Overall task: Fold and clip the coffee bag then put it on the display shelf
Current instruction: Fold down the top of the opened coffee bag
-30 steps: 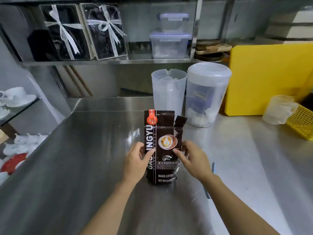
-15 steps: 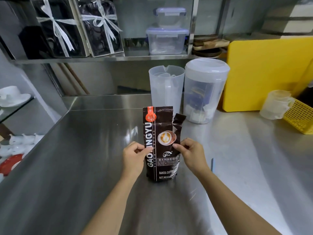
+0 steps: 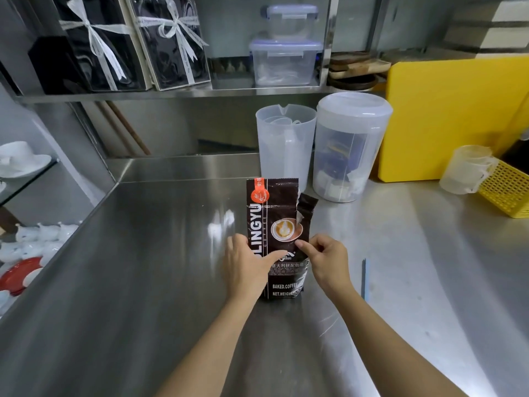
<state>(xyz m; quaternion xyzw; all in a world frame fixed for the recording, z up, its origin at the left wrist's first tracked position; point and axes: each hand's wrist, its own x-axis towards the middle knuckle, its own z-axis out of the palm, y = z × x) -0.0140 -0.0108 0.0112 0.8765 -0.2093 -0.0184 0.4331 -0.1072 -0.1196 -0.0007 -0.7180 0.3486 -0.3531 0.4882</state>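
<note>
A dark brown coffee bag [image 3: 279,213] with an orange label stands upright on the steel counter [image 3: 143,267]. Its top is unfolded and one torn corner sticks out to the right. My left hand [image 3: 247,265] lies across the bag's front at mid height, fingers pressed on it. My right hand [image 3: 323,257] pinches the bag's right edge at the same height. A thin blue clip [image 3: 365,279] lies flat on the counter just right of my right hand. The steel shelf [image 3: 171,94] runs above the counter at the back.
Two clear plastic pitchers [image 3: 286,144] [image 3: 350,144] stand right behind the bag. A yellow board [image 3: 452,116] leans at the back right, beside a small cup [image 3: 468,170] and a yellow basket [image 3: 508,190]. Gift boxes [image 3: 169,44] and plastic containers [image 3: 284,63] fill the shelf. White cups [image 3: 17,159] sit left.
My left hand has slid from the bag's left edge across its front. My right hand stays pinched on the right edge. The bag still stands upright.
</note>
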